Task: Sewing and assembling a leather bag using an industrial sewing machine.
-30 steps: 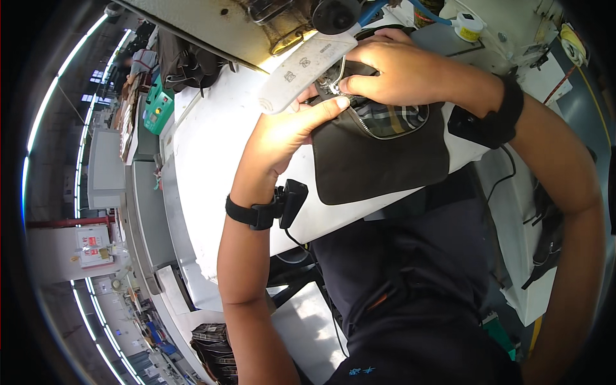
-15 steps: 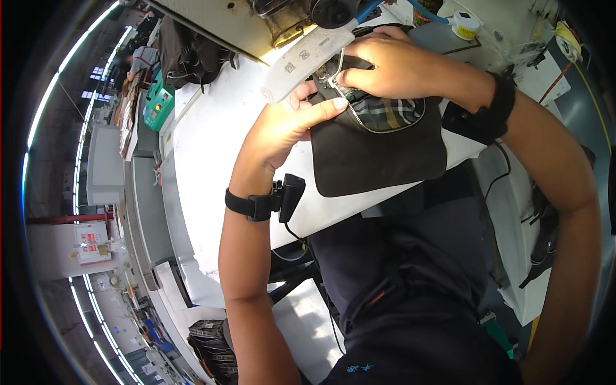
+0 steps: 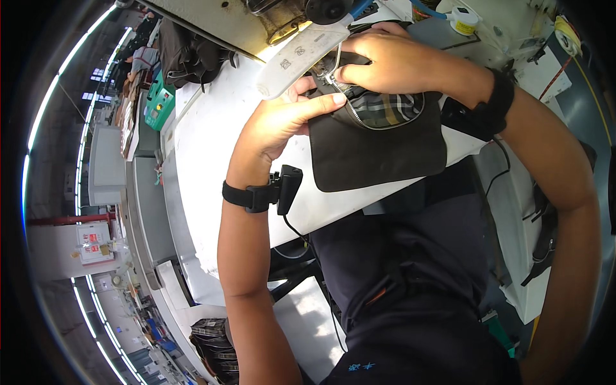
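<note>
My left hand grips the left edge of a dark grey-brown bag piece, thumb lying beside a zipper that borders plaid lining. Just right of it, my right hand presses the piece, thumb at the zipper and fingers curled over the far part. Both hands work right under a sewing machine, close to its pale guard and metal presser foot. The needle tip is too small to make out, and the far fingertips are partly hidden.
A white worktable lies under the piece. Dark fabric pieces and a green box sit at upper left. A plaid stack is at lower left. A cable hangs from my left wrist. A person appears at far upper left.
Both hands and the bag piece have moved slightly away from me, deeper under the machine. The view has shifted a little; the grip looks much the same.
</note>
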The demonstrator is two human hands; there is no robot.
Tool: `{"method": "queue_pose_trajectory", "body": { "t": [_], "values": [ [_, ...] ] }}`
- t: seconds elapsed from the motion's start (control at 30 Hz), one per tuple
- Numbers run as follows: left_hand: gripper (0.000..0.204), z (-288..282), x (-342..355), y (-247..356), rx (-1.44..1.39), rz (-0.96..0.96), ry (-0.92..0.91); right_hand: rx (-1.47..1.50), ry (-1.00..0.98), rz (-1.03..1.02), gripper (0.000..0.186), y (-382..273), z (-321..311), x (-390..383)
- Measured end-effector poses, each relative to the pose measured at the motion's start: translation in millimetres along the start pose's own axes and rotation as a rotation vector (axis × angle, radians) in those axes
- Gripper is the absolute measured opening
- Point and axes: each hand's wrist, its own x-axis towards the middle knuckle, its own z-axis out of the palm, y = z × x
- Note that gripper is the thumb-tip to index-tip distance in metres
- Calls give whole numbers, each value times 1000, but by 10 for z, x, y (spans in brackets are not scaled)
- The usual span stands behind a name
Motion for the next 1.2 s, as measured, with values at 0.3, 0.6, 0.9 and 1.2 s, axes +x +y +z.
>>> {"method": "queue_pose_trajectory", "body": {
  "t": [0.3,0.6,0.9,1.2],
  "values": [
    [40,-51,19,18,12,-29,-31,21,-40,44,67,-61,-77,-13],
    [57,-107,42,30,32,-77,-65,2,-99,79,52,-96,-88,-19],
    [39,-31,-58,-95,-13,43,77,60,561,-269,32,62,317,-24],
    [55,-253,357,-848,103,331,351,263,655,-251,36,67,221,-84]
  ]
}}
